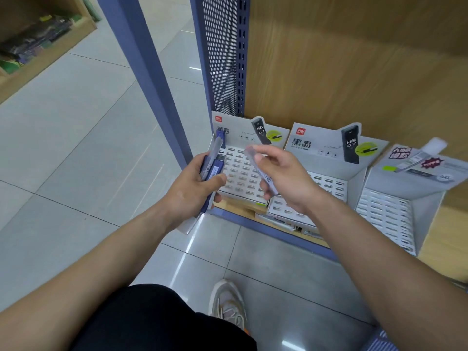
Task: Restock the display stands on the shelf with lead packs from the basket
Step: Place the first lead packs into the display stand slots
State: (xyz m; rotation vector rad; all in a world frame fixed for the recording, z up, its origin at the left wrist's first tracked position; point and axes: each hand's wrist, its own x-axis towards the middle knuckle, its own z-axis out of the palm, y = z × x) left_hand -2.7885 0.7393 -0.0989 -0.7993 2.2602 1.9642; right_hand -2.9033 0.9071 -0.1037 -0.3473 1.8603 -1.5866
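Left hand (pixel 195 190) is gripping several lead packs (pixel 215 167); right hand (pixel 287 179) is pinching a single pack (pixel 266 178) above the display stand (pixel 235 130)

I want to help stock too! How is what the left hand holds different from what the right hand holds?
The left hand grips a bunch of lead packs, some dark blue; the right hand pinches just one lead pack, clear grey. The bunch points up; the single one slants down. Both are over the left display stand.
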